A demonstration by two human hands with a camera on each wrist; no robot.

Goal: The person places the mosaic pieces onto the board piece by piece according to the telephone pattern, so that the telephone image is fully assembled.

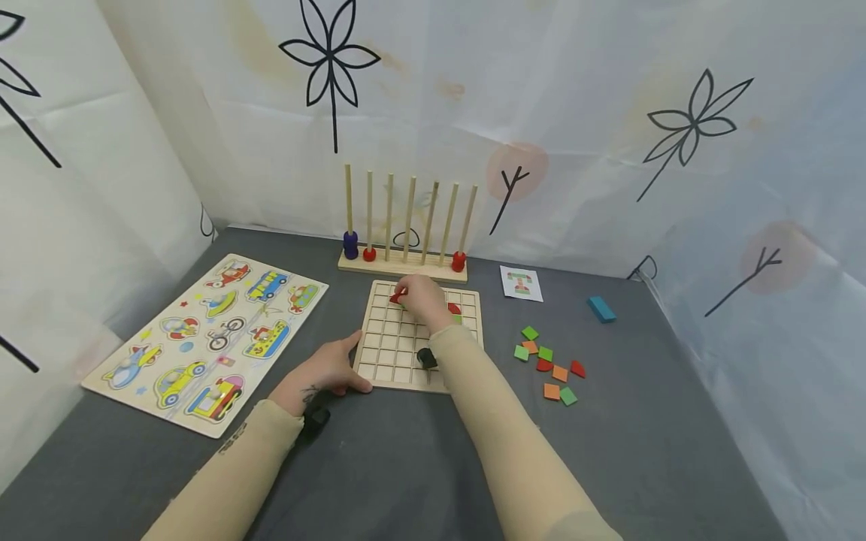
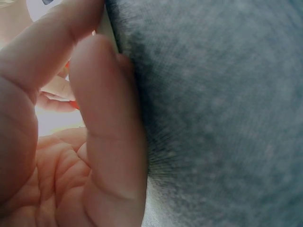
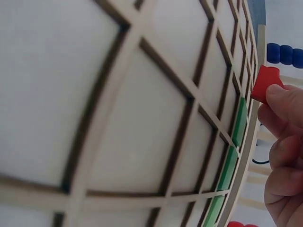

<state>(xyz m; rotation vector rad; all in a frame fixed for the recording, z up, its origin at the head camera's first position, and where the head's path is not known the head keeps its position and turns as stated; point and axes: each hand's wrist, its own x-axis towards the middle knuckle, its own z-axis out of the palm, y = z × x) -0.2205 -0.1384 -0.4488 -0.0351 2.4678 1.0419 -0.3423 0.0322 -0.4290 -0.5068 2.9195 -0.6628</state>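
My right hand (image 1: pixel 421 300) pinches a red rounded tile (image 3: pixel 266 82) between thumb and forefinger, over the far left part of a wooden grid board (image 1: pixel 389 349). Green tiles (image 3: pixel 240 122) sit in cells along the board's far side in the right wrist view. Another red tile (image 1: pixel 454 308) lies on the board to the right of that hand. Around the board's near left corner, my left hand (image 1: pixel 328 367) rests with thumb and forefinger spread against the edges. In the left wrist view its fingers (image 2: pixel 106 118) lie along the board's side.
Loose green, orange and red tiles (image 1: pixel 545 353) lie right of the board. Behind them are a picture card (image 1: pixel 521 283) and a blue block (image 1: pixel 601 309). A peg rack (image 1: pixel 406 263) with beads stands at the back. A vehicle puzzle (image 1: pixel 210 338) lies left.
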